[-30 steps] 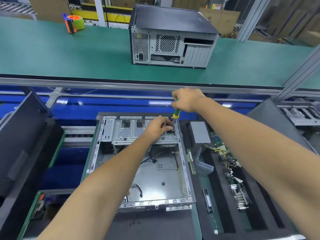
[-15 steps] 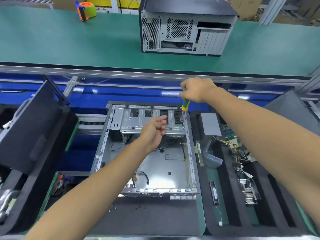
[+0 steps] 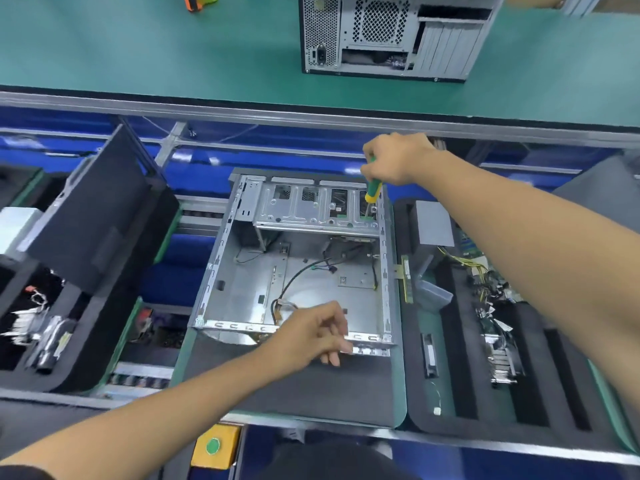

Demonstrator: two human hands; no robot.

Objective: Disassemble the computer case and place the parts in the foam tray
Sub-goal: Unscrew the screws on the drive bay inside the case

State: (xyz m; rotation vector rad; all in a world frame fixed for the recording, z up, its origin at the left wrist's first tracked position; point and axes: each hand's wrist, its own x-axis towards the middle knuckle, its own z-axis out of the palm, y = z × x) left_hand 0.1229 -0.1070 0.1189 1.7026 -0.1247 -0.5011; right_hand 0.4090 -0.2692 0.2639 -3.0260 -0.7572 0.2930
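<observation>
Head view: an opened computer case (image 3: 294,271) lay at the counter's middle, with the foam tray (image 3: 485,393) just beside it toward the right edge. The right hand (image 3: 394,159) gripped a screwdriver (image 3: 373,192) over the drive cage (image 3: 318,209); the left hand (image 3: 311,336), fingers loosely curled, held nothing above the case's near rim. The stiff, sharp-edged sheet-metal chassis looked best gripped by its folded rims.

Screwdriver (image 3: 373,191) showing green-and-yellow bands; open case (image 3: 242,271) reading bare silver; foam tray (image 3: 460,393) looking black; conveyor belt (image 3: 173,53) running teal; button box (image 3: 216,445) showing yellow, green button.
</observation>
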